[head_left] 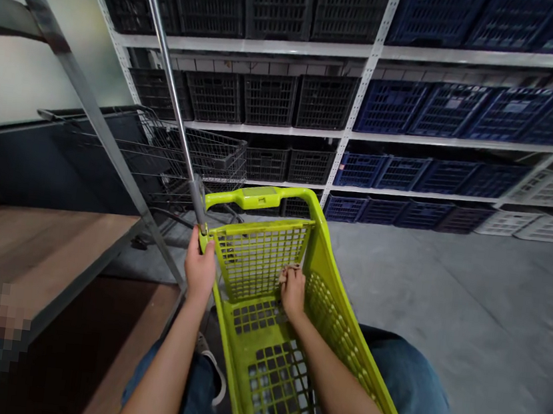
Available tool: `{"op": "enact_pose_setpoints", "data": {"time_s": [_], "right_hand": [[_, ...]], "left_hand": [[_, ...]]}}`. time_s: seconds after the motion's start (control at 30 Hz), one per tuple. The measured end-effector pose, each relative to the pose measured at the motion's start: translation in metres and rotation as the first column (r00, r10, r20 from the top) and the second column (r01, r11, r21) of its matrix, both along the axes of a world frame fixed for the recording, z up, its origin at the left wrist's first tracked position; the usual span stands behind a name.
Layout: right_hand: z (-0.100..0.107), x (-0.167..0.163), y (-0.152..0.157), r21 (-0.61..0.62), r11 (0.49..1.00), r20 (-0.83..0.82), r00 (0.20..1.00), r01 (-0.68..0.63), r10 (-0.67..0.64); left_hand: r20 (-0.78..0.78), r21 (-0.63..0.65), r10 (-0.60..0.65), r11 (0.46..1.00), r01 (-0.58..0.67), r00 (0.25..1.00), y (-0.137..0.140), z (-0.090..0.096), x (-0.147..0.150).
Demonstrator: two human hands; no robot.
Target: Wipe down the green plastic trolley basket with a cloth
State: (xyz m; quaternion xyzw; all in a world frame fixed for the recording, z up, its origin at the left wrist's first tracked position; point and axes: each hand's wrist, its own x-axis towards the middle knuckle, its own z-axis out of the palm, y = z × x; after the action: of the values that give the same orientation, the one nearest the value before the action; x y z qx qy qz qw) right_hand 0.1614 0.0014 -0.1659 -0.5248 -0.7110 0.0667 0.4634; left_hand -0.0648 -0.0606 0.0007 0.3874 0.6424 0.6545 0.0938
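A lime-green plastic shopping cart (332, 267) stands right in front of me, between my legs. My left hand (200, 268) is closed around the cart's left rim, just below the foot of a metal pole (173, 83) that rises from that corner. Inside the basket, my right hand (292, 289) presses a crumpled brownish cloth (291, 268) against the grid panel (255, 258) below the handle (260, 197). Its fingers are bunched over the cloth, so only a bit of it shows.
Behind the cart, white metal shelves (350, 125) hold rows of black crates (269, 99), blue crates (392, 106) and white crates (506, 222). A black wire cart (212, 155) stands behind on the left. A metal-framed wooden bench (50, 240) is close on my left. Grey floor (439, 281) extends to the right.
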Motion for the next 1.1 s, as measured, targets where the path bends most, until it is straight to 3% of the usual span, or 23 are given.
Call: {"op": "enact_pose_setpoints", "data": {"time_s": [0.07,0.13,0.23,0.33,0.4,0.47,0.57,0.63,0.7,0.8,0.87,0.93,1.0,1.1], "right_hand": [[0.025,-0.004,0.009,0.037,0.999,-0.128,0.992,0.026,-0.021],[0.063,-0.009,0.024,0.086,0.992,-0.304,0.951,0.088,-0.058],[0.115,-0.022,0.043,0.086,0.975,-0.554,0.823,0.207,-0.126],[0.135,-0.05,0.042,0.056,0.973,-0.628,0.765,0.223,-0.14],[0.132,-0.08,0.029,0.106,0.987,-0.587,0.809,0.124,-0.039],[0.123,-0.113,0.011,0.178,0.982,-0.47,0.872,-0.059,0.138],[0.114,-0.152,-0.009,0.206,0.907,-0.191,0.894,-0.368,0.406],[0.114,-0.158,-0.01,0.16,0.858,0.017,0.871,-0.488,0.492],[0.114,-0.143,0.0,0.106,0.847,0.188,0.847,-0.52,0.497],[0.109,-0.088,0.025,0.086,0.916,0.223,0.903,-0.393,0.366],[0.1,-0.045,0.041,0.087,0.978,0.114,0.977,-0.189,0.179],[0.09,-0.011,0.05,0.085,0.996,-0.022,1.0,0.007,-0.005],[0.081,0.001,0.051,0.081,0.988,-0.141,0.983,0.132,-0.12],[0.071,-0.025,0.037,0.079,0.981,-0.249,0.957,0.175,-0.15]], "left_hand": [[0.01,0.001,-0.004,1.0,0.004,1.0,0.0,0.0,0.001],[0.022,-0.004,-0.001,1.0,0.002,1.0,0.0,0.001,0.002],[0.041,-0.018,0.009,1.0,-0.008,0.999,-0.001,0.003,0.004],[0.058,-0.023,0.014,1.0,-0.013,0.998,0.0,0.003,0.005],[0.063,-0.017,0.016,1.0,-0.015,0.998,0.0,0.001,0.006],[0.058,-0.015,0.011,1.0,-0.01,0.998,0.0,0.0,0.005],[0.043,-0.034,-0.004,0.999,0.005,0.999,-0.001,0.001,0.003],[0.036,-0.048,-0.005,0.999,0.006,0.999,-0.002,0.003,0.003],[0.029,-0.05,0.004,0.999,-0.002,1.0,-0.002,0.004,0.003],[0.025,-0.039,0.002,0.999,-0.001,1.0,-0.002,0.004,0.003],[0.029,-0.039,0.001,0.999,0.0,1.0,-0.001,0.002,0.003],[0.033,-0.04,0.006,0.999,-0.005,0.999,-0.001,0.001,0.003],[0.035,-0.029,0.011,1.0,-0.01,0.999,-0.001,-0.001,0.003],[0.039,-0.017,0.018,1.0,-0.018,0.999,-0.002,0.0,0.004]]}}
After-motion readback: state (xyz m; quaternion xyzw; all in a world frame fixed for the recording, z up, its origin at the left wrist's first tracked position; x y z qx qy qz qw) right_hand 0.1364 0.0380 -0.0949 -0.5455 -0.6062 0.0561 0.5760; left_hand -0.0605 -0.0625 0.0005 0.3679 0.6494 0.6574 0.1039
